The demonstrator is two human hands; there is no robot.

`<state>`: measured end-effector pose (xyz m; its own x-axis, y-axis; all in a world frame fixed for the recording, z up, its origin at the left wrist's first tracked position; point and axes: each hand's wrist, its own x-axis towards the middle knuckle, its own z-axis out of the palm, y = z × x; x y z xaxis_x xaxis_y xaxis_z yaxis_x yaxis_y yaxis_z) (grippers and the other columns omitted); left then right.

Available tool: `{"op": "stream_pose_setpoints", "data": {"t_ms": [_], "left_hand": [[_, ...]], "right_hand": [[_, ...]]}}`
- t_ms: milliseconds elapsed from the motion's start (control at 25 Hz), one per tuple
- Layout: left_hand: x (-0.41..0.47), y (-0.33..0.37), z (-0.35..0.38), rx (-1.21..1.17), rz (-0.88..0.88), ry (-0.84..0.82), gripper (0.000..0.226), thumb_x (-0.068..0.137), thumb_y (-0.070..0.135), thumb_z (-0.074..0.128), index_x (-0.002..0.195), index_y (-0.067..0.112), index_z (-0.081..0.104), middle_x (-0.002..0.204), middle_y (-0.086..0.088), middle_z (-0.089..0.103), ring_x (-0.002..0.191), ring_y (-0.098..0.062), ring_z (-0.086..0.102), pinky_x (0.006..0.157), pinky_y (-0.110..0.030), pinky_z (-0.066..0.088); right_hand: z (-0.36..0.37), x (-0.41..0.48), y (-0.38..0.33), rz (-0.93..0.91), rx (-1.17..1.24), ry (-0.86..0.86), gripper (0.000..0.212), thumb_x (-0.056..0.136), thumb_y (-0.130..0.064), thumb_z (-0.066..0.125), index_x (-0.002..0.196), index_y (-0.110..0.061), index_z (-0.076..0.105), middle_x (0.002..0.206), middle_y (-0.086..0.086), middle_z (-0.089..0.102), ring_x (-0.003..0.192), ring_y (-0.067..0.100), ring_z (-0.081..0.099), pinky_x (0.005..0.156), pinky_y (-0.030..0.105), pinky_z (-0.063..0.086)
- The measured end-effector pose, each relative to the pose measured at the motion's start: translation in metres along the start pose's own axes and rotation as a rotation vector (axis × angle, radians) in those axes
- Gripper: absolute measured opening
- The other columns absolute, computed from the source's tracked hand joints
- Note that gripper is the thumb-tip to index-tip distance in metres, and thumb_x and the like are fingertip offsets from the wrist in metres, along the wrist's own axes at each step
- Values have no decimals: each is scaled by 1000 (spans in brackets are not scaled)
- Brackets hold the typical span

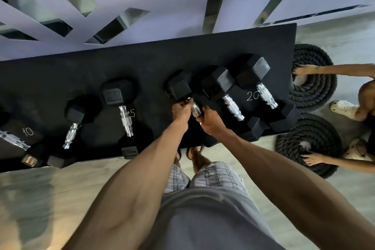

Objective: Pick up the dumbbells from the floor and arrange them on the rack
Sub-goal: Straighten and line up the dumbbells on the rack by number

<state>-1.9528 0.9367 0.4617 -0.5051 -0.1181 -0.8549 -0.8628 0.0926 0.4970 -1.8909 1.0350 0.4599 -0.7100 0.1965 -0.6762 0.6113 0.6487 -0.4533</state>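
Both hands grip the chrome handle of one dumbbell [185,95] on the black rack [142,63]. The left hand [181,108] is closed around the handle next to the far rubber head. The right hand [211,123] is closed around the near part of the handle. The near head of this dumbbell is hidden under the right hand and wrist.

**Hazards (judgement)**
- Pinching: the fingers lie between the handle and the rack surface. If the weight settles before the fingers clear, they can be trapped.
- Collision: the neighbouring dumbbell [225,91] lies just beside the right hand. A sideways shift can knock the knuckles or the heads together.
- Drop: the near heads of several dumbbells sit at the front edge of the rack. A pull toward the body can tip one off, and the person's feet [195,157] stand directly below that edge.
- Bystander: another person's hands rest on the coiled ropes [313,85] at the right end of the rack.

**Markings**
Chalk-like numbers on the rack read "10" [28,132], "5" [132,113] and "20" [252,96]. Any embossing on the rubber heads is too dark to read. No brand is legible.
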Motion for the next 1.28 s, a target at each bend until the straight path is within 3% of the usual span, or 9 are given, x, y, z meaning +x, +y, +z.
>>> {"op": "stream_pose_setpoints", "data": {"t_ms": [120, 280, 440, 640, 880, 1080, 1200, 1280], "left_hand": [[-10, 7, 5, 78, 38, 82, 28, 90, 20, 69, 108, -1, 69, 107, -14, 72, 98, -23, 67, 83, -26, 50], [-9, 15, 1, 179, 98, 70, 31, 92, 23, 67, 113, 1, 68, 111, -12, 72, 100, -22, 68, 76, -23, 46], [2, 40, -11, 360, 203, 31, 36, 90, 31, 67, 116, 5, 66, 111, -10, 71, 103, -23, 68, 81, -27, 51], [13, 53, -16, 491, 299, -26, 35, 92, 29, 65, 118, 6, 66, 115, -11, 70, 107, -23, 66, 94, -32, 52], [21, 50, -18, 505, 330, -47, 35, 92, 30, 65, 116, 5, 67, 114, -12, 70, 106, -23, 66, 88, -27, 50], [18, 52, -18, 594, 327, -57, 36, 94, 32, 63, 117, 6, 67, 115, -14, 69, 106, -26, 66, 87, -29, 50], [11, 49, -19, 801, 279, 26, 39, 92, 40, 61, 106, 5, 67, 106, -15, 70, 92, -33, 70, 81, -37, 58], [2, 45, -22, 889, 222, 16, 34, 92, 38, 58, 94, 5, 66, 89, -15, 73, 72, -32, 73, 68, -44, 63]], "right_hand": [[3, 0, 1, -4, 27, 2, 33, 92, -15, 61, 118, 2, 50, 112, 25, 67, 109, 42, 61, 81, 41, 46], [7, 1, -8, 2, 88, 14, 35, 93, -15, 61, 120, 4, 50, 114, 25, 67, 110, 42, 61, 83, 41, 46], [10, 0, -34, 4, 213, 53, 35, 96, -17, 58, 124, 3, 49, 116, 22, 66, 108, 38, 62, 73, 31, 40], [13, 5, -45, 12, 289, 89, 31, 97, -17, 57, 120, 3, 49, 111, 20, 68, 100, 35, 66, 67, 30, 41], [16, 7, -43, 16, 278, 92, 32, 98, -19, 57, 120, 2, 48, 111, 19, 68, 99, 35, 67, 68, 33, 45], [12, 4, -43, 17, 244, 90, 34, 97, -22, 59, 120, 2, 52, 109, 18, 69, 98, 33, 66, 68, 29, 40], [7, -1, -39, 2, 170, 66, 35, 96, -31, 59, 116, -2, 57, 109, 16, 71, 101, 34, 66, 75, 36, 49], [-1, -9, -32, -11, 81, 88, 33, 95, -29, 59, 117, -4, 61, 113, 16, 71, 106, 35, 65, 85, 41, 52]]}}
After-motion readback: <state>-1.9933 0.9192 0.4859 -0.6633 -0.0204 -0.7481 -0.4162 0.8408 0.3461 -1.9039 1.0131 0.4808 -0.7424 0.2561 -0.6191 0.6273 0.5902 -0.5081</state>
